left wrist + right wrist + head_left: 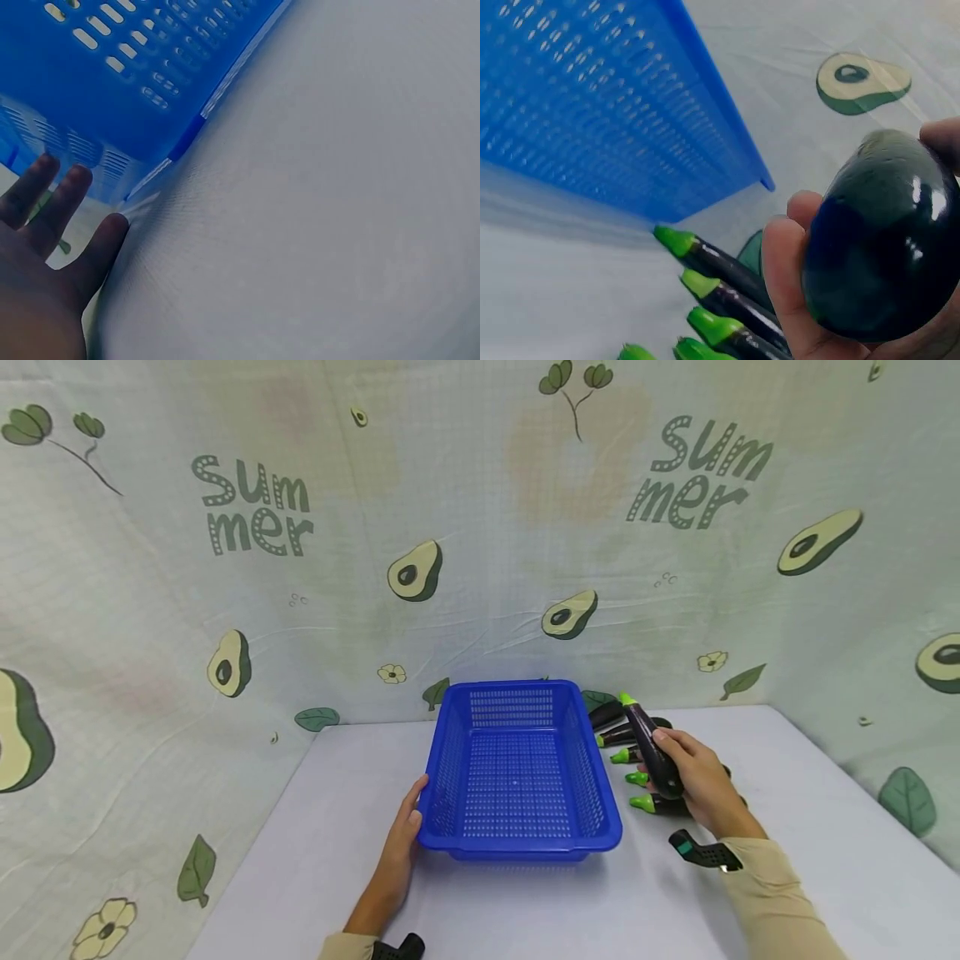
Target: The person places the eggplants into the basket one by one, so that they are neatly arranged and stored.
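Observation:
A blue plastic basket (517, 853) with perforated walls stands in the middle of the white table, nothing lying inside it. My left hand (401, 843) rests against its left side, fingers straight along the outer wall near the rim. To the right of the basket, my right hand (697, 777) grips a dark purple eggplant (652, 747), raised over the others, its green stem end pointing up and away. In the right wrist view the rounded end of that eggplant (885, 240) faces the camera, with fingers curled round it. Several more eggplants (663, 806) lie in a row beneath.
The row of eggplants (735, 300) lies close along the basket's right side, green stems toward it. A cloth backdrop (480, 527) printed with avocados and lettering hangs behind the table (360, 777). Black straps (705, 853) circle both wrists.

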Motion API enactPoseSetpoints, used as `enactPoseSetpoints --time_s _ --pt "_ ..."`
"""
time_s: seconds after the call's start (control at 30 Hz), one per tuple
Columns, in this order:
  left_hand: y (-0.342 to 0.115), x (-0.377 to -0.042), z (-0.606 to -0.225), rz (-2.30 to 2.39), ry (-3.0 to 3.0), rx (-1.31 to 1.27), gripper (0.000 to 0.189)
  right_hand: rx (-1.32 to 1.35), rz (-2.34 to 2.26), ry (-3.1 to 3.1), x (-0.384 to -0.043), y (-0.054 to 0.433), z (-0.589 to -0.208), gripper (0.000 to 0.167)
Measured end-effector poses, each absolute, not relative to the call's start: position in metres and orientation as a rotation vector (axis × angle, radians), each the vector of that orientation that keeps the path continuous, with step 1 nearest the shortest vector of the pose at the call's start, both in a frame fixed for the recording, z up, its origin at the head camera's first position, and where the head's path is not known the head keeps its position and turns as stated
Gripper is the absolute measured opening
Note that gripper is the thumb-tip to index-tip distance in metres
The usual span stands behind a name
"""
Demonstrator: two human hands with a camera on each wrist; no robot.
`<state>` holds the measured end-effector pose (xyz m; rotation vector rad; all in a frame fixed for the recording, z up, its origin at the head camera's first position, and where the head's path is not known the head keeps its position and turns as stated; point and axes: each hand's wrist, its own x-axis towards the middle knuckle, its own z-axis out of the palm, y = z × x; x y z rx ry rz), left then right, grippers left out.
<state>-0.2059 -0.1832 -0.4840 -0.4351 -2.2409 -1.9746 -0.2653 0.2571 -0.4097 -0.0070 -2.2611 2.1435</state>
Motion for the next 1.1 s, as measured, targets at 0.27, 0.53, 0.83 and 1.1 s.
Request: enactPoseSetpoints --time_s 0.27,0.53,0.83,1.1 --pt "-0.184 -0.208 -0.483 -1.953 -2.252 -0.422 0.053 0.037 2.233 -2.226 -0.271 0.248 -0.402 0.076" --pt "-0.184 -0.207 -0.483 -1.961 -2.241 -0.444 0.053 0.181 2.211 -2.282 -0.277 0.236 -0.39 0.065" --pt "-0.185 -0.209 -0.481 -1.958 -2.248 -0.447 0.053 0.33 2.129 -2.473 -0.289 0.22 -0.376 0.064" --pt "-0.184 -0.209 -0.483 -1.963 -2.232 -0.453 0.054 0.478 2.132 -2.564 -0.294 0.215 -0.37 0.051"
